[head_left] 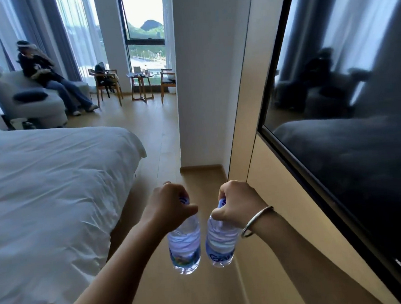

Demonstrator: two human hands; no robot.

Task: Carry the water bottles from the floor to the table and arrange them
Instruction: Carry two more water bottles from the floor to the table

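Overhead, water-filled bottles (185, 245) in both hands (169, 206).

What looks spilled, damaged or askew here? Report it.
Nothing stands out. The left hand and right hand each grip a water bottle by its neck, left bottle and right bottle hanging upright, capped, no leak visible on the floor.

Partial blue lettering, roughly "Ga", legible on label of right-hand water bottle (220, 243); label of left-hand water bottle (185, 247) printed but unreadable; nothing else readable.
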